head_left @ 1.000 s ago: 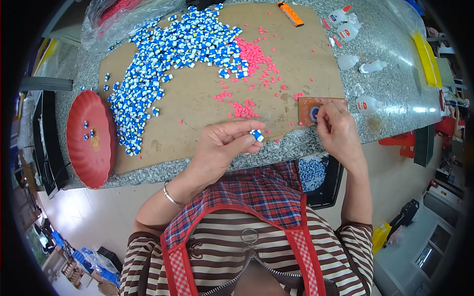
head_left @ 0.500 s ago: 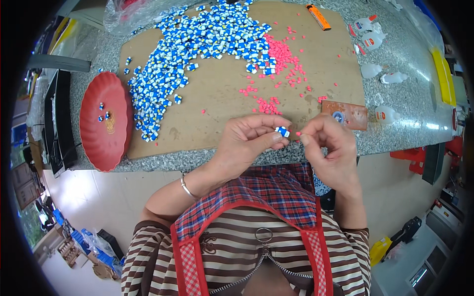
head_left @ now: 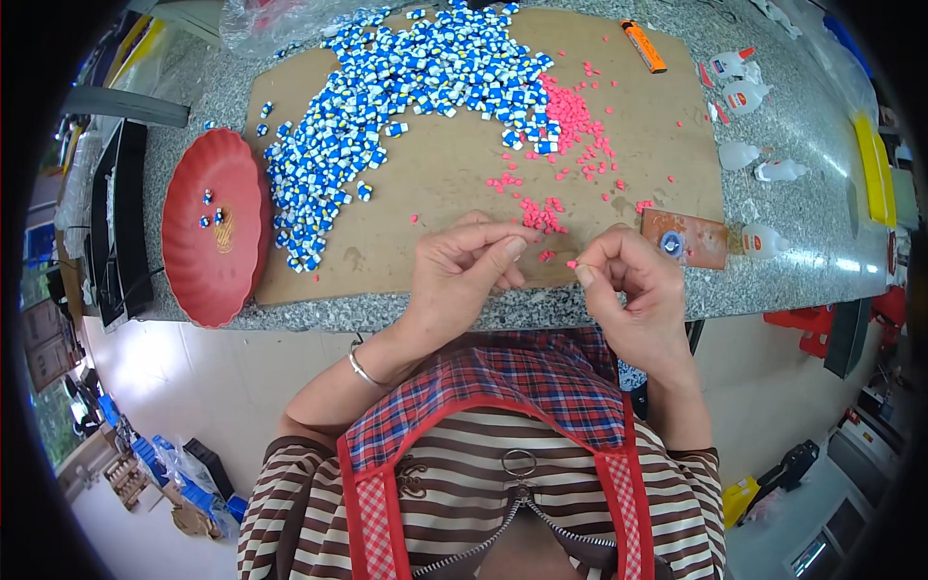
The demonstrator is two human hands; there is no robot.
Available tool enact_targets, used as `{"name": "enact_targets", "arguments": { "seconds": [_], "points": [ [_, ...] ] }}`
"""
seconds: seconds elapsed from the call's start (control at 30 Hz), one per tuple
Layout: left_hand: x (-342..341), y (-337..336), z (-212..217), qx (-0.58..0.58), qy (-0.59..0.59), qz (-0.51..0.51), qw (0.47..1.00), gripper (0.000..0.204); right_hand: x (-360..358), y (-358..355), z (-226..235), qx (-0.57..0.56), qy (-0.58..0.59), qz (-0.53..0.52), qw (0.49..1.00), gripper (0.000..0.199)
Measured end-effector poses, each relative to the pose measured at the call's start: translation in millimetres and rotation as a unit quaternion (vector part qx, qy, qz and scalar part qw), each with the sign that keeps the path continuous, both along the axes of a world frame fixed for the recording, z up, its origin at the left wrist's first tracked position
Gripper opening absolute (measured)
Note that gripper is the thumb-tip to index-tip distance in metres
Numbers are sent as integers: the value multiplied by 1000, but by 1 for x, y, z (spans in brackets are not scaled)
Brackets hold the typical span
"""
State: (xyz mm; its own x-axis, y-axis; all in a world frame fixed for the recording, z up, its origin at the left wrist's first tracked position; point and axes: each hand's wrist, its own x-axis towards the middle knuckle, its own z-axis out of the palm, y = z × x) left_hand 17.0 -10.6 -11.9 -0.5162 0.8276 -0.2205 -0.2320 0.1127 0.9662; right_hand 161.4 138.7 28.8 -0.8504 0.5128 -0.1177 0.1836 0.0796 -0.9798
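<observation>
My left hand point(head_left: 464, 266) is closed near the front edge of the cardboard, thumb against the index finger. Whatever it may hold is hidden by the fingers. To its right, my right hand point(head_left: 633, 290) pinches a tiny pink piece point(head_left: 572, 264) between thumb and index fingertip. Just beyond the hands lies a small cluster of loose pink pieces point(head_left: 543, 215). Farther off, a larger scatter of pink pieces point(head_left: 577, 116) borders a big heap of small blue-and-white pieces point(head_left: 425, 72) with yellow details, which curves down the left side.
A red scalloped dish point(head_left: 188, 261) with 3 small pieces stands at the left. On the right are a brown board point(head_left: 710, 244) bearing a small round blue-and-white item, and several white squeeze bottles point(head_left: 744, 97). An orange-and-black box cutter point(head_left: 644, 46) lies on the far cardboard point(head_left: 387, 251).
My left hand has shifted slightly left and turned, and the blue-and-white piece it was holding no longer shows. My right hand still pinches the pink piece. The whole view has shifted a little.
</observation>
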Motion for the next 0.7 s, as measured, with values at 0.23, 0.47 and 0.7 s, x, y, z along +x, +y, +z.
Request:
{"name": "enact_targets", "arguments": {
  "seconds": [0.23,0.47,0.7],
  "points": [
    [11,5,3,61,-158,11,986,26,-9,-7,1,75,18,19,997,10],
    [12,4,4,93,-161,-1,983,26,-9,-7,3,104,7,33,994,12],
    [14,2,1,103,-176,-12,979,24,-9,-10,1,109,3,29,994,12]
  ]
}}
